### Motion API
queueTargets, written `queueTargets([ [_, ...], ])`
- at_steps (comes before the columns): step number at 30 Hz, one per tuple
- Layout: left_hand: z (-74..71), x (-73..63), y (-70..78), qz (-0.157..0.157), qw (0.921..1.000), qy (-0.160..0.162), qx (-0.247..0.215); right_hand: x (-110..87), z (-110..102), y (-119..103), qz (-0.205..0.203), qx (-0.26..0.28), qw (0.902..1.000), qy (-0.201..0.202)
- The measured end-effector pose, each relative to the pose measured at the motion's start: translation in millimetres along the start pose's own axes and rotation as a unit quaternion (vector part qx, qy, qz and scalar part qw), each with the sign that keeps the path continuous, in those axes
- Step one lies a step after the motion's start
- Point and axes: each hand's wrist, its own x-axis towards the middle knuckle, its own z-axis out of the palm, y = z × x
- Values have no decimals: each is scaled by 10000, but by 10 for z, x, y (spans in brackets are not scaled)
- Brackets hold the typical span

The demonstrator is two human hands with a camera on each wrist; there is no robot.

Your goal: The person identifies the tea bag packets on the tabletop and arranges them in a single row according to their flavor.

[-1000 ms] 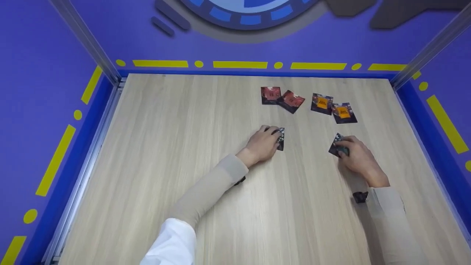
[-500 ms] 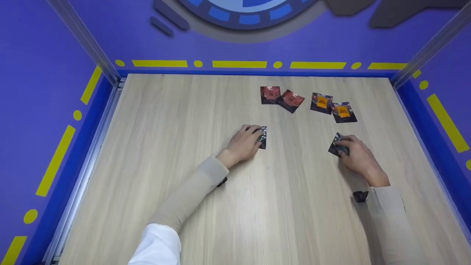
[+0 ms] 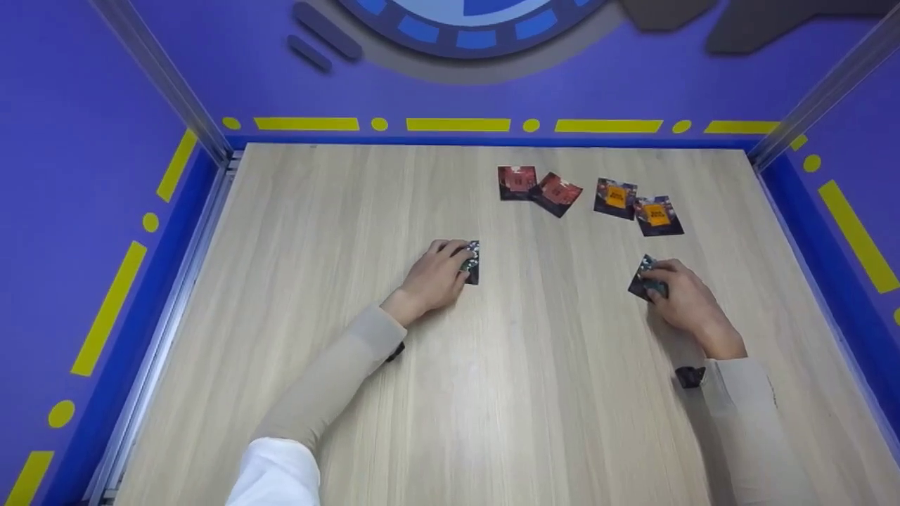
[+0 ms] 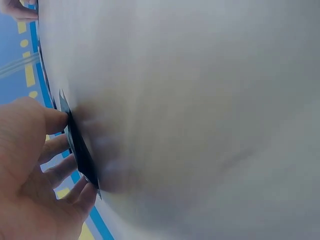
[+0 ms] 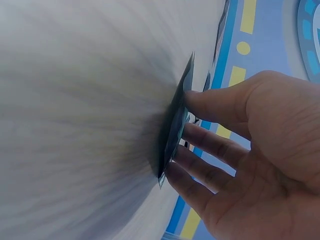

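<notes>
while pinching left packet (image 3: pixel 474 273) in left hand (image 3: pixel 431 277), right packet (image 3: pixel 638 283) in right hand (image 3: pixel 682 299), both down at the table (image 3: pixel 541 372), expect something light, pliable and slippery, best held by opposite edges

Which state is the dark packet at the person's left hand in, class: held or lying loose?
Held: in the left wrist view, the left hand has the dark packet between thumb and fingers.
</notes>
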Motion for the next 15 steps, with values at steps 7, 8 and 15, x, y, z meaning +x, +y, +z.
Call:
queueTargets([
  [7,-83,-186,-215,-179,9998,51,-52,2,2,7,-3,-25,10000,-22],
  [8,-98,-212,-247,-226,9997,47,-93,-1,3,9,-57,-40,10000,-2],
  [15,-193,-375,-471,-601,9977,184,-273,-15,-2,6,-98,-70,9999,33],
])
